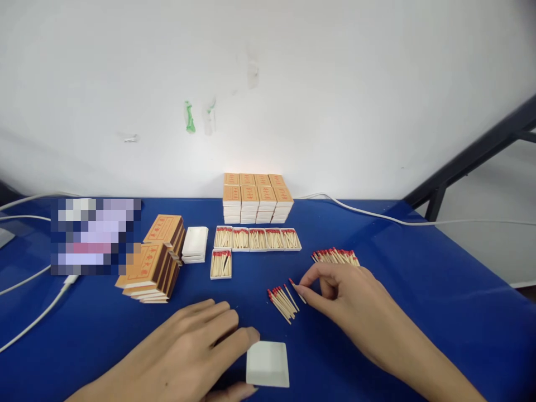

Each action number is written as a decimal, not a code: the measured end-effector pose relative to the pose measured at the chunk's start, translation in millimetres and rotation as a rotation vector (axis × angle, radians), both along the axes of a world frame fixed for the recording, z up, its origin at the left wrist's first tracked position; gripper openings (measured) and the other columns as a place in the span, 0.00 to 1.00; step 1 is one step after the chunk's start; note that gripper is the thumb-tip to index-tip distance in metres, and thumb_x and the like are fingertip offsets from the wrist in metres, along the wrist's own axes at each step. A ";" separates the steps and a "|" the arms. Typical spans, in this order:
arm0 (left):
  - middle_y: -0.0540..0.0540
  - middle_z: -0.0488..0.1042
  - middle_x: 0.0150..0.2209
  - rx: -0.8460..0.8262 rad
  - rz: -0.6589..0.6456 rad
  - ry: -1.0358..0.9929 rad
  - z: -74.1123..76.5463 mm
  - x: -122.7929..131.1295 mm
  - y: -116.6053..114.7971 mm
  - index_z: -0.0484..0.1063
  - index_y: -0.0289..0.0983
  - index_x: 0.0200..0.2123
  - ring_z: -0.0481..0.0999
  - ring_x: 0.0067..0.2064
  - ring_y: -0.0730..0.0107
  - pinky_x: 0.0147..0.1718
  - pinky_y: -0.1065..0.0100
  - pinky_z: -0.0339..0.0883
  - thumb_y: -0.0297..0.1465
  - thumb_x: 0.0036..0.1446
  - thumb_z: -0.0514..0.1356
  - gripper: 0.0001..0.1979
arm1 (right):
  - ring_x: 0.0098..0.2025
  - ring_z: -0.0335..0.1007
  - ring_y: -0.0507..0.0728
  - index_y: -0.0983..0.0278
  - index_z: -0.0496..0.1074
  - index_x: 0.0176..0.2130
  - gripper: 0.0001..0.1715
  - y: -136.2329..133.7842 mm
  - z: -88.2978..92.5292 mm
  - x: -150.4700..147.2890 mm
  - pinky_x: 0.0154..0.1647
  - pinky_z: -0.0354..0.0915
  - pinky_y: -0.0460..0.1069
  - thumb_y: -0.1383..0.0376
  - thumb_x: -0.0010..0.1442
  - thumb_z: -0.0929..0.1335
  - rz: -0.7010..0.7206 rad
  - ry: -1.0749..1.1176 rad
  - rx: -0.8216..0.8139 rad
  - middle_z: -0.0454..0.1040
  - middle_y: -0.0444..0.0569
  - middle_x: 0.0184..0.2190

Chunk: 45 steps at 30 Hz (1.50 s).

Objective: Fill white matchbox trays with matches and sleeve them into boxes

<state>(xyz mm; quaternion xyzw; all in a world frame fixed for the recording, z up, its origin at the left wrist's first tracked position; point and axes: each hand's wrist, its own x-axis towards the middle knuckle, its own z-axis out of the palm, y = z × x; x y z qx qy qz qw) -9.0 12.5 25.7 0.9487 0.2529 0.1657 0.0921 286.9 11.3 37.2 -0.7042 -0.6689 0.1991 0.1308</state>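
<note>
My right hand [345, 293] pinches a single red-tipped match [292, 282] between thumb and index finger. Just left of it lies a small bunch of loose matches [281, 304], heads pointing away from me. A larger pile of matches [335, 256] is partly hidden behind that hand. With my left hand [192, 340] I grip a white matchbox tray [268, 364], index finger at its upper left corner and thumb at its lower left corner. The tray has no matches in it.
Beyond my hands, several filled matchbox trays [257, 239] form a row, with one more tray [221, 264] before it. Stacked orange matchboxes [257, 196] stand behind; sleeves [153, 262] and white trays [195, 243] sit left. White cables [37, 329] cross the blue table [419, 268].
</note>
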 end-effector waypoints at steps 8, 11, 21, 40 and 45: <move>0.46 0.87 0.47 0.081 -0.015 -0.026 2.8 4.5 0.8 0.77 0.43 0.57 0.90 0.46 0.60 0.54 0.59 0.83 0.45 0.82 0.50 0.20 | 0.25 0.63 0.53 0.56 0.79 0.35 0.14 -1.3 1.4 -5.8 0.27 0.55 0.50 0.55 0.71 0.71 0.013 0.092 -0.030 0.67 0.38 0.20; 0.47 0.87 0.46 0.096 -0.011 -0.040 2.0 3.9 0.3 0.78 0.43 0.57 0.90 0.46 0.60 0.52 0.60 0.84 0.45 0.83 0.49 0.20 | 0.25 0.63 0.54 0.56 0.78 0.34 0.15 0.4 -0.2 -4.5 0.29 0.55 0.50 0.54 0.72 0.71 -0.027 0.032 0.008 0.67 0.38 0.20; 0.47 0.87 0.47 0.051 -0.006 -0.004 3.0 0.2 -0.5 0.79 0.43 0.58 0.88 0.47 0.58 0.51 0.60 0.83 0.44 0.78 0.60 0.16 | 0.23 0.63 0.54 0.55 0.78 0.33 0.19 -3.6 -6.4 -11.5 0.26 0.55 0.50 0.51 0.73 0.68 0.060 0.079 0.053 0.67 0.39 0.20; 0.49 0.86 0.43 0.101 -0.017 -0.020 -4.5 -1.6 0.2 0.80 0.42 0.55 0.87 0.43 0.60 0.47 0.61 0.83 0.45 0.77 0.62 0.16 | 0.32 0.82 0.71 0.50 0.79 0.44 0.10 5.0 0.7 4.3 0.28 0.54 0.54 0.52 0.74 0.69 -0.256 -0.589 -0.002 0.84 0.46 0.30; 0.49 0.86 0.43 0.106 -0.005 -0.014 -3.4 0.8 -0.7 0.80 0.42 0.55 0.87 0.45 0.60 0.49 0.61 0.82 0.46 0.78 0.60 0.16 | 0.32 0.82 0.71 0.49 0.81 0.41 0.09 2.5 -2.6 8.8 0.28 0.53 0.54 0.53 0.73 0.70 -0.255 -0.580 0.015 0.85 0.46 0.30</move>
